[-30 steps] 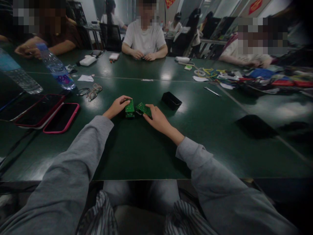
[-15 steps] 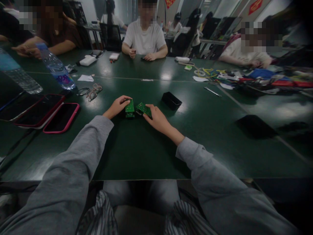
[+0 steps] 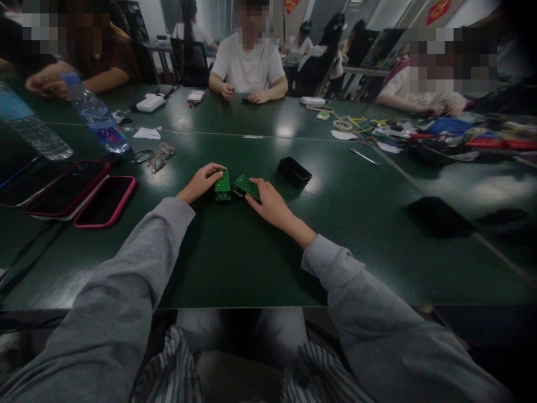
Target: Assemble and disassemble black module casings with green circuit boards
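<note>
Two small green circuit boards lie side by side on the dark green table (image 3: 235, 263). My left hand (image 3: 200, 182) grips the left circuit board (image 3: 222, 185) at its left edge. My right hand (image 3: 271, 205) holds the right circuit board (image 3: 245, 186), which is tilted, with fingers on its near side. The boards almost touch each other. Both my arms wear grey sleeves and reach forward from the near edge.
A black box (image 3: 294, 172) sits just right of the boards. Phones in pink cases (image 3: 104, 201), glasses (image 3: 157, 158) and water bottles (image 3: 95, 115) lie at left. A dark pouch (image 3: 436, 216) is at right. Other people sit across the table, with cluttered tools (image 3: 419, 134) at far right.
None in my hands or the boards. The person opposite has shifted their hands slightly.
</note>
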Motion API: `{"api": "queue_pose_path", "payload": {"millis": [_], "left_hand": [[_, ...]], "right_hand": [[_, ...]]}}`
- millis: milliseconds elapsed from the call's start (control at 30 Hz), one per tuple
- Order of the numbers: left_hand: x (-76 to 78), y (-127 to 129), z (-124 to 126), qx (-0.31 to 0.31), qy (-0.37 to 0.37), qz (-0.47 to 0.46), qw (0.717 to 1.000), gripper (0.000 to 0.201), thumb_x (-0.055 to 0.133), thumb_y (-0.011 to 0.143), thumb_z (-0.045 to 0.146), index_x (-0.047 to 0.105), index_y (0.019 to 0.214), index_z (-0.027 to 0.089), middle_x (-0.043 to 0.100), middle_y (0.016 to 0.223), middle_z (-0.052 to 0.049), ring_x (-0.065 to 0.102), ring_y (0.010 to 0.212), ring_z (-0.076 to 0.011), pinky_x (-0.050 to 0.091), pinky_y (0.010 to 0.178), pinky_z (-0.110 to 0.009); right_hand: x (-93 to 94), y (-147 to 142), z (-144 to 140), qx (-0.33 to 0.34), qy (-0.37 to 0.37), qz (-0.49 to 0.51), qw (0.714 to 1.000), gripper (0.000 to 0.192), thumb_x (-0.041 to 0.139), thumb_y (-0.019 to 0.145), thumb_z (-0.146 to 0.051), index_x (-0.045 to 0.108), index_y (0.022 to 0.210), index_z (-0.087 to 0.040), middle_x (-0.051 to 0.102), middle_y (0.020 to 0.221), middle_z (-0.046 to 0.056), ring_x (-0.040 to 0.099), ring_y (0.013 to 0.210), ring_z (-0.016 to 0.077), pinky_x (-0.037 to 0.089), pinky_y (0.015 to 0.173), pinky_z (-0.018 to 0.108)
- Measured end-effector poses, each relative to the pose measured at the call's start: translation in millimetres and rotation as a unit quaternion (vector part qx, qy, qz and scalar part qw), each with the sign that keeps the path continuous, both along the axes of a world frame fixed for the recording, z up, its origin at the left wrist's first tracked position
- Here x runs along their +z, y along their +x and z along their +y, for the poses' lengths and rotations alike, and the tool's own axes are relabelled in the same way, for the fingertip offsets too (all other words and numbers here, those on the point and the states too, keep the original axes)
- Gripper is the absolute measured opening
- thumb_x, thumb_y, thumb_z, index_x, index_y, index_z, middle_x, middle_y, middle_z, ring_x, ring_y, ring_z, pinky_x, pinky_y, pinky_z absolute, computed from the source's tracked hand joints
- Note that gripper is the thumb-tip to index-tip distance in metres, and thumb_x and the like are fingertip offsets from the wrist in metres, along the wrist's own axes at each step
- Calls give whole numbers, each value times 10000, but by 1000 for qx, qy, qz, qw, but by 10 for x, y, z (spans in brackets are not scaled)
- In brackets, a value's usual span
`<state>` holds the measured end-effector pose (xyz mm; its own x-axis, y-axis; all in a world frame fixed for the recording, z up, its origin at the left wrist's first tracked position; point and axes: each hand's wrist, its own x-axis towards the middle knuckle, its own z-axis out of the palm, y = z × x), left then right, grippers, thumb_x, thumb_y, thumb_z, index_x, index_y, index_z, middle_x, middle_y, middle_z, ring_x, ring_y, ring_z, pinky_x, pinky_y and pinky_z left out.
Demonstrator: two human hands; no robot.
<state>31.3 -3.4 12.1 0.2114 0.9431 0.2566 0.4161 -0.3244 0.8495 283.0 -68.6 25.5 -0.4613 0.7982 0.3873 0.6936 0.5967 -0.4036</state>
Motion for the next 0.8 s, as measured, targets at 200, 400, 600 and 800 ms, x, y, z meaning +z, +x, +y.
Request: {"api": "queue_pose_path", "payload": {"millis": [200,400,600,800], "left_hand": [[-21,-18,15,-6,-2,-10,1000,298,568,890,364,632,1123,189,673,1064,-68,632,959,-186,520,889,-370],[-20,-16,13,-5,-17,-25,1000,302,582,881,367,634,1123,195,681,1057,-64,637,947,-185,523,887,-376],[-2,-8,-2,-5,-19,-27,999,302,579,883,345,635,1127,177,676,1071,-77,634,958,-188,513,903,-380],[31,22,-21,6,-17,-18,1000,291,570,879,331,633,1112,169,681,1030,-63,631,947,-180,512,900,-370]], "right_hand": [[23,1,-20,-3,-7,-4,1000,461,516,943,-332,438,1356,-142,579,1274,184,580,1166,317,509,946,502],[4,6,-7,-3,-5,0,1000,461,521,942,-338,434,1359,-163,577,1276,172,585,1161,310,511,942,504],[16,5,-13,-3,-8,-3,1000,464,521,943,-331,432,1359,-147,578,1269,181,586,1157,308,511,943,497],[-9,-3,5,1,4,-1,1000,458,523,938,-327,432,1349,-148,580,1268,184,585,1155,315,501,949,505]]}}
